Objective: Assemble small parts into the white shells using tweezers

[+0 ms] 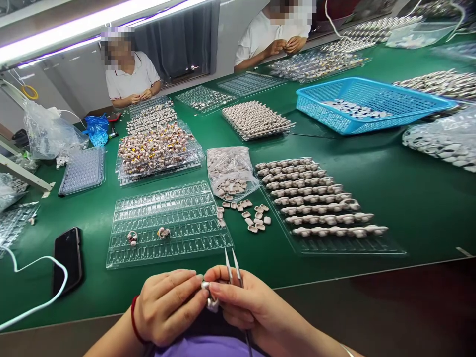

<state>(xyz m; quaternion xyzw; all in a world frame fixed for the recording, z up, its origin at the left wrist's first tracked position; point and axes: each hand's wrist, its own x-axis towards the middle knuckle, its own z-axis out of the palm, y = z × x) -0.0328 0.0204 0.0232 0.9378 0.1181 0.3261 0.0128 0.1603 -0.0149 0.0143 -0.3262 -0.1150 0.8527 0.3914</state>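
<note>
at six o'clock, your left hand [173,305] and right hand [247,300] grip a small pale part [212,304] between their fingers; your right also holds tweezers [237,268], tips toward twelve. a clear tray [171,199] lies at eleven.

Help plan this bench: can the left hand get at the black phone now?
Probably: the phone lies nearby, though a white cable crosses it and the left hand helps hold a small part.
</note>
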